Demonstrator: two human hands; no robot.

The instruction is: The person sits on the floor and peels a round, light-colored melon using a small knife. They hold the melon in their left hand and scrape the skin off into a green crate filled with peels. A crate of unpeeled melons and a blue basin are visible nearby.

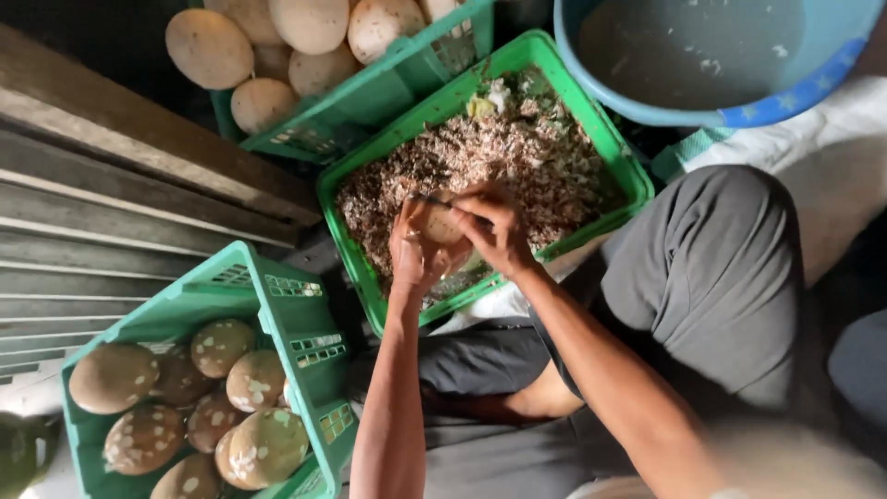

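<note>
I see grey slatted wooden flooring [102,231] at nine o'clock. On the ground rest three green plastic crates: one with peelings [621,152] at twelve, one [277,296] at seven, one [388,83] at eleven. A blue plastic tub [785,102] sits at one o'clock.

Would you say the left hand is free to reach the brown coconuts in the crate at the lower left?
Probably not yet: the left hand is holding a coconut, though the crate stands open beside that arm.
</note>
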